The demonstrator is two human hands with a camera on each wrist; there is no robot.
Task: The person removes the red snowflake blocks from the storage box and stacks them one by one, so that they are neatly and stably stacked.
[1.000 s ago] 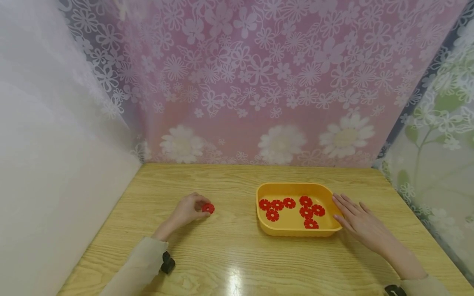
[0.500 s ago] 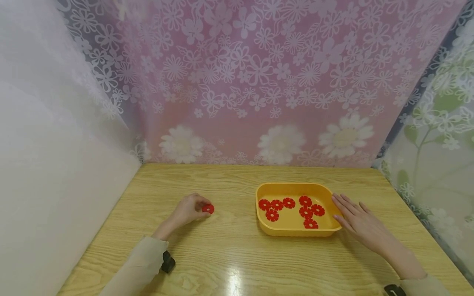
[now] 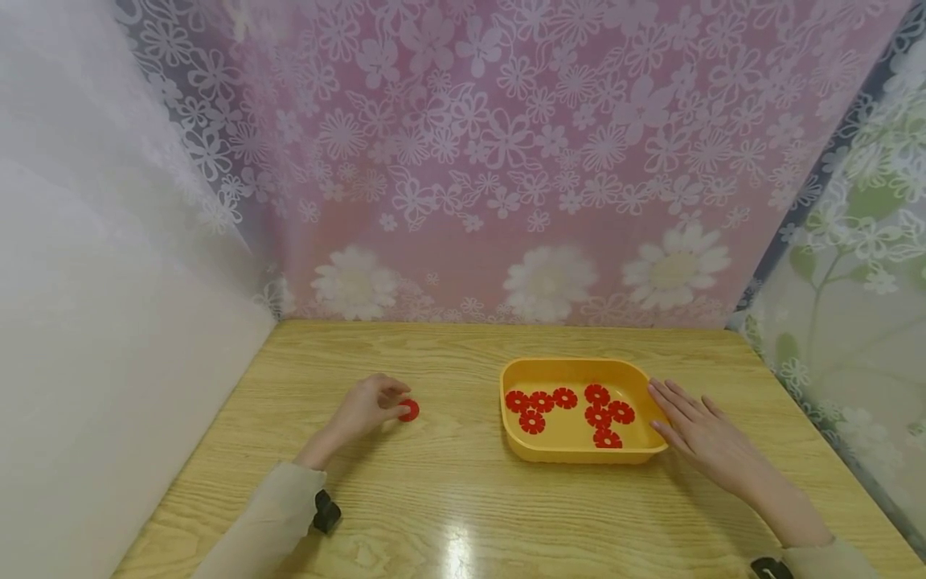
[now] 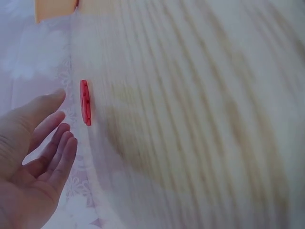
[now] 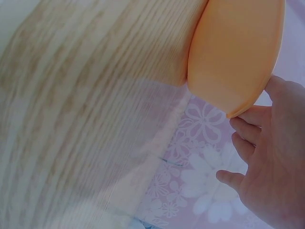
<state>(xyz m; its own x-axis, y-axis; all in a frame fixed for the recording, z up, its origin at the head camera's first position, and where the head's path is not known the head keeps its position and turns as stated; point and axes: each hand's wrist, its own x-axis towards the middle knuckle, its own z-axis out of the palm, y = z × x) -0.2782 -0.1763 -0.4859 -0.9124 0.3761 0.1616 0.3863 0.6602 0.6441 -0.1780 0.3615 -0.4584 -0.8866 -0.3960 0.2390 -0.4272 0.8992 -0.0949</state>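
Note:
A red interlocking snowflake disc (image 3: 409, 410) lies flat on the wooden table, left of the tray. Just beside it hovers my left hand (image 3: 367, 408), thumb and fingers parted; the left wrist view shows a gap between the fingertips and the disc (image 4: 85, 102). On the right stands a yellow plastic tray (image 3: 579, 455) with several more red discs (image 3: 598, 415) in two groups on its floor. My right hand (image 3: 705, 438) rests straight fingers along the tray's right rim. In the right wrist view, the fingertips touch the edge of the tray (image 5: 233, 52).
The wood-grain table (image 3: 448, 482) reaches back to a pink floral curtain (image 3: 492, 161). A plain white wall (image 3: 123, 281) borders it on the left, and a pale floral cloth (image 3: 861, 322) on the right. Dark devices (image 3: 327, 512) sit on both wrists.
My left hand has let go of the red disc, which has tipped flat onto the table. The left fingers have spread and lifted slightly. My right hand and the tray stay put.

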